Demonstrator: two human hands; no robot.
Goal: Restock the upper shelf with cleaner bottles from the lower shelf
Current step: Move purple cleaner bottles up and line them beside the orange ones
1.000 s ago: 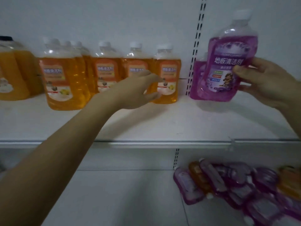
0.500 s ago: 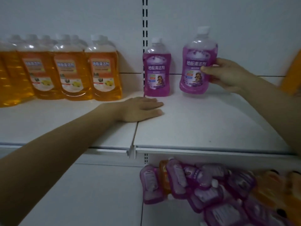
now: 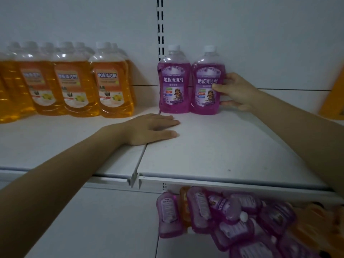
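Head view, vs 0.5 s ago: the held purple bottle (image 3: 206, 84) was tilted and clear of its neighbour. Now it stands upright at the back of the upper shelf (image 3: 214, 149), side by side w/ the second purple bottle (image 3: 174, 82) on its left. The right hand (image 3: 236, 92) hasn't let go: thumb across the front label, other fingers round the bottle's right side and low near its base. The left hand (image 3: 150, 129) is unchanged: flat, palm down, fingers straight, on the shelf in front of the second purple bottle, across the seam btwn two shelf panels. It holds nothing.

Shelves & contents: on the left the upper shelf carries a row of orange bottles (image 3: 111, 84), upright, white caps, several deep. Then a gap, then the two purple ones, white caps, labels facing out. Lower shelf (image 3: 111, 220): a heap of purple bottles (image 3: 223, 215) lying on their sides, piled over each other, w/ a lone orange bottle (image 3: 185, 207) wedged in near the left end. Orange shapes (image 3: 316, 226) at the far right are too blurred to tell.
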